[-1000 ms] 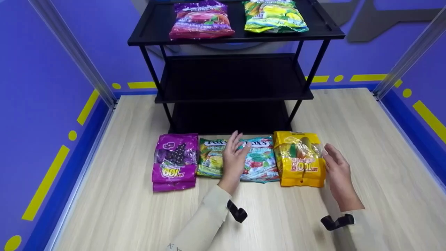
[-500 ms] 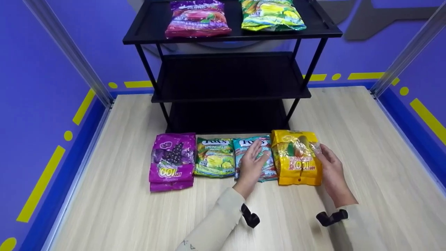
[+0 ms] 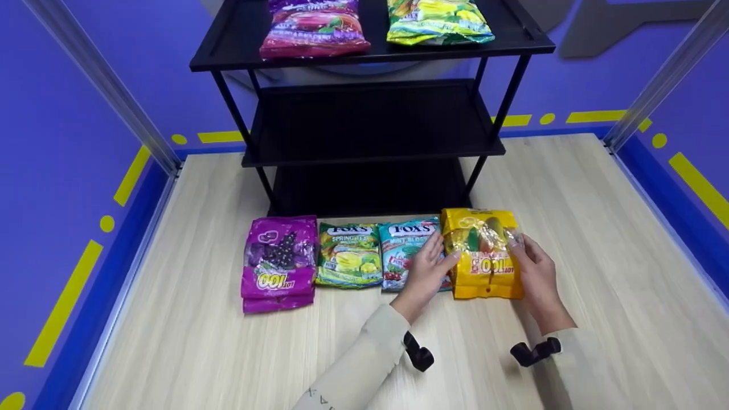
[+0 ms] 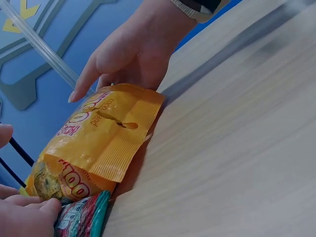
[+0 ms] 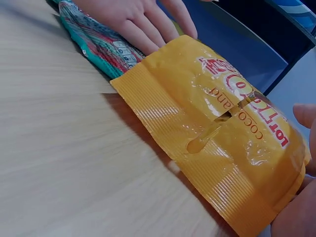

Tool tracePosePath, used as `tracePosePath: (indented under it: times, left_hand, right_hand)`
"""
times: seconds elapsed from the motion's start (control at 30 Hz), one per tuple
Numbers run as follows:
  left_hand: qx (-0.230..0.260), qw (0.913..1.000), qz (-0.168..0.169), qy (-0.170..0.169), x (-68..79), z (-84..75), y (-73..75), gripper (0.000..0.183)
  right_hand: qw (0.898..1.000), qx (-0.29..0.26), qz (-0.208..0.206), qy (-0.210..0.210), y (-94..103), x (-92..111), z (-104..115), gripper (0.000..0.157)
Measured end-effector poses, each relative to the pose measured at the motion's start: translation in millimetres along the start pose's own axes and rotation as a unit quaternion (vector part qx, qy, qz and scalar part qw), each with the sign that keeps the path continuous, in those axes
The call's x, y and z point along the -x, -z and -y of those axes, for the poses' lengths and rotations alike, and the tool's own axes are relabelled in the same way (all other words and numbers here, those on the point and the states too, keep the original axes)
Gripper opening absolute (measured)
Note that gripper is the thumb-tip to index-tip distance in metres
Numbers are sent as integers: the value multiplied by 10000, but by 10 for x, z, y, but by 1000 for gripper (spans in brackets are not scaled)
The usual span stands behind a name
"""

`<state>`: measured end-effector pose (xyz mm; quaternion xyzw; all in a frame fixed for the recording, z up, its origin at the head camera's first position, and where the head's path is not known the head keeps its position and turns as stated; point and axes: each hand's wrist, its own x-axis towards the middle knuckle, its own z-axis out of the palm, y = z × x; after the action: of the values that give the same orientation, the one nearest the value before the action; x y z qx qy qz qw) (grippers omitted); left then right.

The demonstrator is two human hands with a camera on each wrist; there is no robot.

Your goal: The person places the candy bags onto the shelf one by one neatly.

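A yellow candy bag point(image 3: 487, 265) marked "100" lies at the right end of a row of bags on the wooden table. Along its left side is my left hand point(image 3: 424, 273), fingers extended between it and a teal Fox's candy bag point(image 3: 401, 259), with the thumb over the yellow bag's edge. My right hand point(image 3: 538, 279) rests against the right side, thumb towards the top face and fingers partly hidden behind the bag. The right wrist view shows the left hand's fingers point(image 5: 148, 29) at the yellow bag's far side. Further left lie a green Fox's bag point(image 3: 348, 259) and a purple candy bag point(image 3: 279, 265).
A black three-tier shelf point(image 3: 373, 122) stands just behind the row. On its top tier are a pink-purple candy bag point(image 3: 316, 28) and a yellow-green one point(image 3: 438, 23). Blue panels point(image 3: 68, 142) enclose the table at the back and sides.
My left hand has moved right, from over the green and teal bags to the yellow bag's left side. My right hand has closed in on its right side. The view has shifted slightly.
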<state>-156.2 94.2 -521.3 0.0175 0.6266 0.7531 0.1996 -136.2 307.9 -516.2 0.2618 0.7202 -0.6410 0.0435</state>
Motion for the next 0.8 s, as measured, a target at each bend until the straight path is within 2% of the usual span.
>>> tracePosePath:
  times: [0.3,0.5,0.8]
  left_hand:
    - [-265,9996,76,75,-11,-10,-74,69]
    - [-437,9990,57,87,-25,12,-120,67]
    - [-558,9984,73,-25,-38,33,-114,67]
  right_hand:
    - [9997,251,-41,-40,30,5,-34,72]
    - [9989,406,-179,154,0,15,-41,68]
    - [9984,246,-428,266,-65,46,-18,61]
